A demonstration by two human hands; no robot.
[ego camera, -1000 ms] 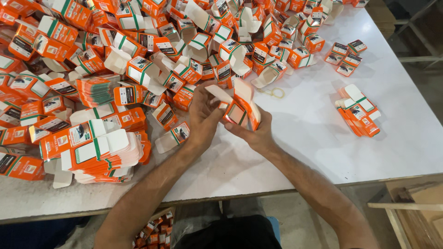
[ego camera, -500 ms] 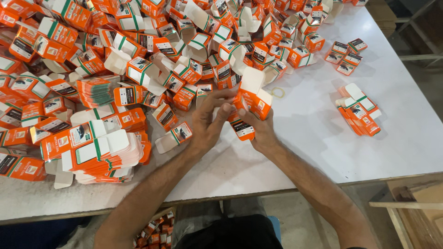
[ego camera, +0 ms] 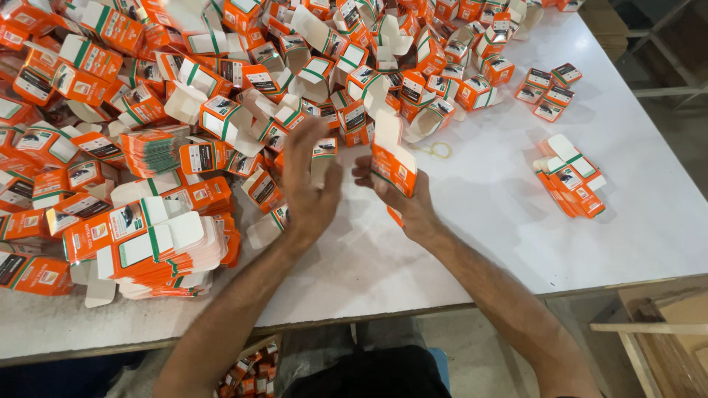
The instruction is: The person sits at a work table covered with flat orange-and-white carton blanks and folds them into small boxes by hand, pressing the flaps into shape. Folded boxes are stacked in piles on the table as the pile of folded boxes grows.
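- Hands first: the left hand (ego camera: pixel 310 188) is raised with its fingers spread, gripping nothing, just beside the carton that the right hand holds.
- Right hand (ego camera: pixel 394 195) is closed around a small orange carton (ego camera: pixel 393 166), held upright above the white table (ego camera: pixel 479 221), its white top flap standing up.
- At the near left lies a stack of flat orange-and-white cartons (ego camera: pixel 147 247).
- Across the far left and middle spreads a heap of folded cartons (ego camera: pixel 243 74).
- Beyond the held carton lies a rubber band (ego camera: pixel 435 149).
- On the right lies a small bundle of flat cartons (ego camera: pixel 571 184), well apart from the hands.
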